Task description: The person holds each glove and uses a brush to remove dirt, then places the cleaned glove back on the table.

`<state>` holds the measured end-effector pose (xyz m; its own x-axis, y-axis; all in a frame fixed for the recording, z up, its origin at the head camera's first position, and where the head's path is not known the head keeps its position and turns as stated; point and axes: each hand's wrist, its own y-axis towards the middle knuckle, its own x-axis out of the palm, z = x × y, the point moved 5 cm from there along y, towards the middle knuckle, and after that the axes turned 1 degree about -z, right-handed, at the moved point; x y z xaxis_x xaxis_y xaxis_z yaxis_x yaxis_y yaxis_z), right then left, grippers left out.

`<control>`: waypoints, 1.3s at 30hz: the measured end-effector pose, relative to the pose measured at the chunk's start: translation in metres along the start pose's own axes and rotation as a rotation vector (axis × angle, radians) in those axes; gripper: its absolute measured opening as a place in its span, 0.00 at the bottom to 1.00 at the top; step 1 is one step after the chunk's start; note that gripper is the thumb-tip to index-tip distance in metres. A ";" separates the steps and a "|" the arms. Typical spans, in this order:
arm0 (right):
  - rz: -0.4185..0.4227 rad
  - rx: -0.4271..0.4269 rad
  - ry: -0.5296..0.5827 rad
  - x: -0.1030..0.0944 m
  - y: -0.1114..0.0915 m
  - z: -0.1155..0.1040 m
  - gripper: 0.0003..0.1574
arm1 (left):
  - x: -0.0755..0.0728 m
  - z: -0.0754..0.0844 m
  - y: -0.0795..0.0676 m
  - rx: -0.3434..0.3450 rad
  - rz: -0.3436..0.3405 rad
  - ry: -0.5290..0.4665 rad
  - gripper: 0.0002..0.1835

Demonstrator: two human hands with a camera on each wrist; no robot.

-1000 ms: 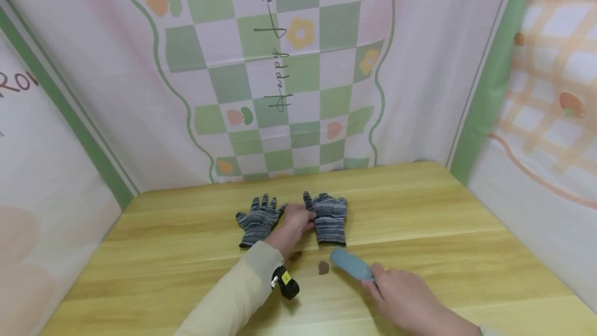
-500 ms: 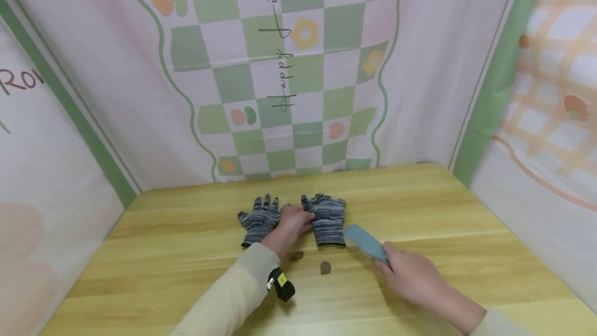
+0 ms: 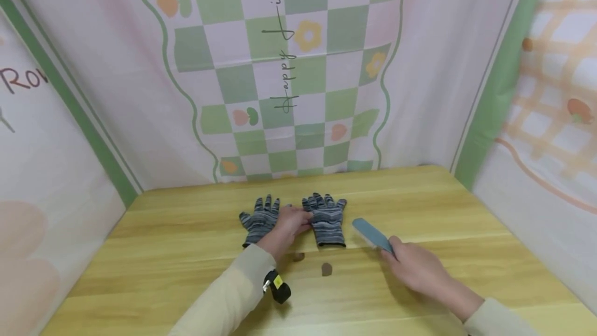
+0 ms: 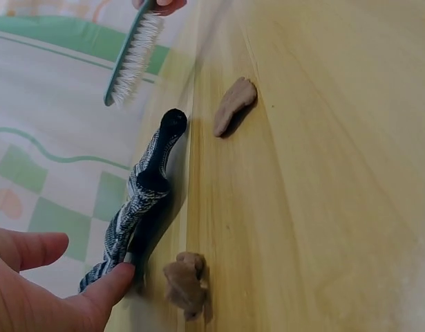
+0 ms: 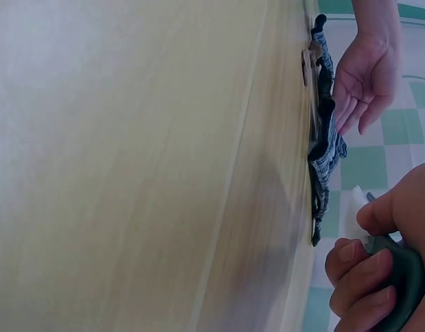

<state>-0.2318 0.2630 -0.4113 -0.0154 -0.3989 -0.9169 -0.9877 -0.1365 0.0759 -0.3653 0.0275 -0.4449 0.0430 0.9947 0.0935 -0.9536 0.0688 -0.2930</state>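
Two grey-and-black striped knit gloves lie side by side on the table, the left glove (image 3: 257, 224) and the right glove (image 3: 328, 224), fingers pointing away. My left hand (image 3: 290, 222) is between them, fingertips at the near side of the right glove; in the left wrist view its thumb and finger are apart. It covers part of the left glove. My right hand (image 3: 420, 268) grips a blue-green brush (image 3: 372, 234) by its handle, to the right of the right glove. White bristles (image 4: 139, 59) show in the left wrist view, held above the table.
Two brown, clay-like lumps lie in front of the gloves: a flat piece (image 3: 327, 269) and a crumpled piece (image 4: 187, 283) close to my left wrist. The wooden table (image 3: 163, 274) ends at a checked curtain (image 3: 308, 92) behind, with printed curtains on both sides.
My right hand has moved the brush to the right and away from me, off from the right glove. That glove's fingers now lie more spread out. My left hand stays beside it.
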 end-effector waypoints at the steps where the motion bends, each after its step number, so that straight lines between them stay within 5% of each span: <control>1: 0.001 -0.002 0.002 0.000 0.001 0.001 0.11 | -0.001 0.000 -0.001 0.002 -0.003 0.005 0.26; 12: 0.002 -0.041 0.038 -0.001 0.009 0.007 0.12 | -0.010 0.001 -0.005 0.023 -0.026 0.047 0.22; 21: -0.061 0.026 0.132 0.001 0.016 0.012 0.15 | -0.019 0.004 -0.012 0.052 -0.031 0.113 0.26; 29: -0.072 -0.014 0.133 0.004 0.021 0.013 0.07 | -0.029 0.011 -0.022 0.164 -0.026 0.325 0.25; 39: -0.076 -0.015 0.084 0.003 0.028 0.019 0.28 | -0.041 0.010 -0.029 0.254 -0.063 0.405 0.24</control>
<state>-0.2624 0.2749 -0.4192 0.0734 -0.4612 -0.8842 -0.9831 -0.1826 0.0136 -0.3424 -0.0159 -0.4304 0.1677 0.9425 -0.2891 -0.9858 0.1592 -0.0527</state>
